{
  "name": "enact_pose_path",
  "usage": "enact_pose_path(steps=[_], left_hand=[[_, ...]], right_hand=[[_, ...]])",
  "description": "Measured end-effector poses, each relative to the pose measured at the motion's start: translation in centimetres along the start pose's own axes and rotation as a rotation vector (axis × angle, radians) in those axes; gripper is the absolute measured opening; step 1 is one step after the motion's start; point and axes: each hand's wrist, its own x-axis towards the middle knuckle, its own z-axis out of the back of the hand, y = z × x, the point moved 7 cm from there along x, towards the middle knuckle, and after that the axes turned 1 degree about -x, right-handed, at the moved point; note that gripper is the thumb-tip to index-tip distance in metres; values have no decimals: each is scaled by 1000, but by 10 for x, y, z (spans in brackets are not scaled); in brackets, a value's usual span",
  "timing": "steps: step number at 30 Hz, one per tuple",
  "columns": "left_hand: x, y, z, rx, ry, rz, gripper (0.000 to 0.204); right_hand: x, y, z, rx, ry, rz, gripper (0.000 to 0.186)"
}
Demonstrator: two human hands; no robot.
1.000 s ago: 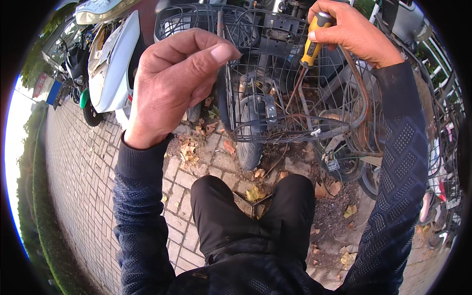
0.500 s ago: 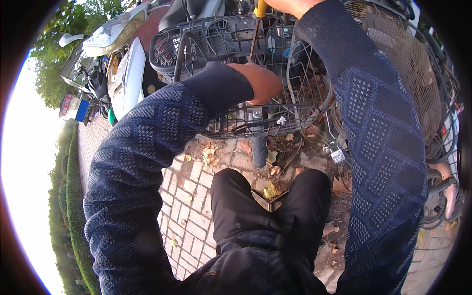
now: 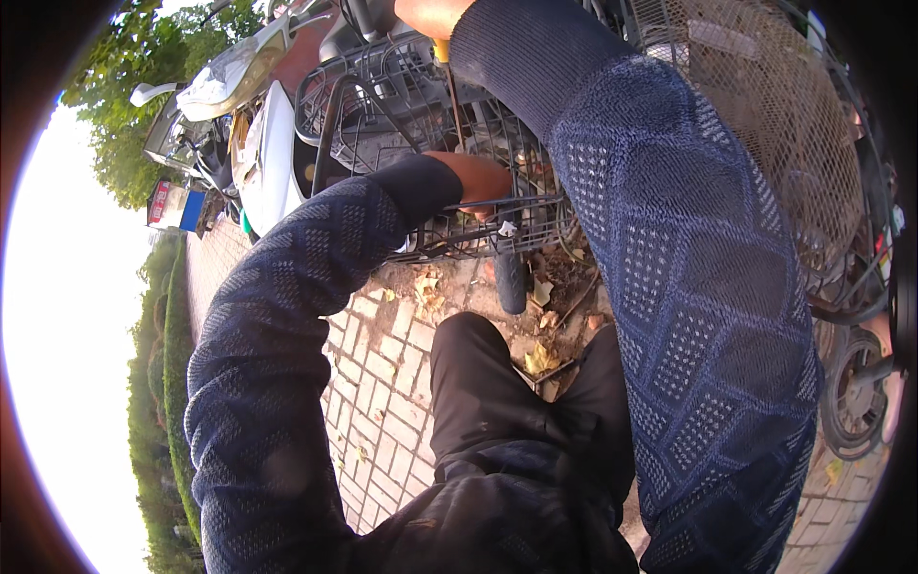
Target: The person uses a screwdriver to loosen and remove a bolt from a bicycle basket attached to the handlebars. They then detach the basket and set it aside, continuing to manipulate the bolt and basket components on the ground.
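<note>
**At the black open-wire basket (image 3: 540, 201)**

Left hand (image 3: 485, 182) at its near side, right hand (image 3: 432, 13) over its far side; fingers hidden, grips unclear. Over the basket, the yellow-handled slim metal screwdriver (image 3: 453, 96) seems light, stiff, best held by its handle (image 3: 442, 52).

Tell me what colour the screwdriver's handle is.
The visible part of the handle is yellow, in the head view.

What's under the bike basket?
Part of a wheel pokes out below the basket, near dry leaves. The basket and left hand cover much above that.
</note>
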Motion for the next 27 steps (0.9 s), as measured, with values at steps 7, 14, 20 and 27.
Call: enact_pose_path(steps=[7,14,20,27], left_hand=[[8,2,3,23,-37,-28,30],[-44,-4,62,229,-323,-42,18],[-221,-33,49,-463,-1011,-296,12],[-144,-92,-150,-2425,-354,-834,13]], right_hand=[[0,-5,-7,70,48,2,25],[3,-4,0,-123,-9,63,27],[-1,17,-2,-244,178,289,24],[-16,13,-4,231,321,-228,18]])
